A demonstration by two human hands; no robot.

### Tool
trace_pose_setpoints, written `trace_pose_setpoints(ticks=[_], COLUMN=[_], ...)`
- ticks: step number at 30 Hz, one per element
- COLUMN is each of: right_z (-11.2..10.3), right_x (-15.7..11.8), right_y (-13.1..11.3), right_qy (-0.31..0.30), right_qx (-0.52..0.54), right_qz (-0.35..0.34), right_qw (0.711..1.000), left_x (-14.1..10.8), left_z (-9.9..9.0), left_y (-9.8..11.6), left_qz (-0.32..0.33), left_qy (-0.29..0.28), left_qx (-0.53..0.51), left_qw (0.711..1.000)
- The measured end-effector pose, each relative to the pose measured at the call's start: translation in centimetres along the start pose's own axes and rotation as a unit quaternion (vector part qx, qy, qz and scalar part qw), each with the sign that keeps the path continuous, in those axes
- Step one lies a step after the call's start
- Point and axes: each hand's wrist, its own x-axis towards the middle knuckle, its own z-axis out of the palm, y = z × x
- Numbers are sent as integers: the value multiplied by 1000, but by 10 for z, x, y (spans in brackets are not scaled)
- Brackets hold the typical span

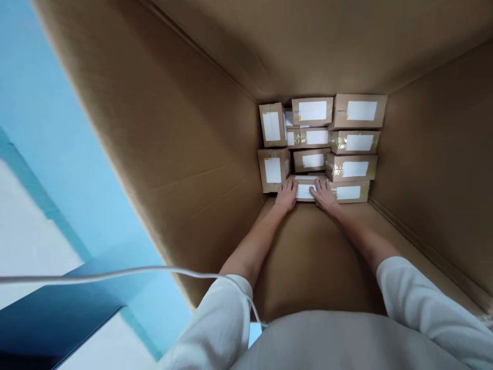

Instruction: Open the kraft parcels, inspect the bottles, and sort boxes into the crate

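Deep inside a large carton, both hands are on a small brown cardboard box (306, 192) with a white label, in the row nearest me. My left hand (286, 195) grips its left end, fingers over the upper edge. On the right end lies my right hand (323, 195), with its thumb on the label. Just left stands another labelled box (272, 170); to the right, a taped box (349, 192) touches the row. Behind the held one is a further small box (311, 160) with a dark gap around it.
The tall carton wall (154, 154) rises on the left, and another wall (439, 154) on the right. Several labelled boxes (360, 110) are packed against the far side. A white cable (162, 268) crosses at lower left over my sleeve. Outside is a light blue floor (96, 195).
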Motion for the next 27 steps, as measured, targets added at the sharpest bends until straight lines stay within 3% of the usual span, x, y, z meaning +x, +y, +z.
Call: trace_pose_setpoints(ticks=[4, 8, 14, 19, 23, 27], right_z=[-36, -90, -201, -285, -320, -332], right_x=[-27, -52, -91, -138, -191, -254], right_y=[-6, -5, 18, 21, -1, -30], right_qy=[15, 40, 107, 171, 204, 238], right_qx=[-20, -11, -8, -29, -48, -47], right_qz=[0, 14, 1, 6, 48, 101], right_qw=[1000, 999, 994, 985, 977, 965], left_x=[-18, -40, -84, -131, -169, -204], left_z=[-27, -71, -178, -258, -289, -310], left_y=[10, 21, 55, 89, 105, 124], left_qz=[17, 45, 63, 100, 139, 215], left_qy=[-7, 6, 136, 200, 224, 240], left_qx=[28, 71, 67, 90, 146, 176], left_qw=[999, 996, 986, 971, 953, 930])
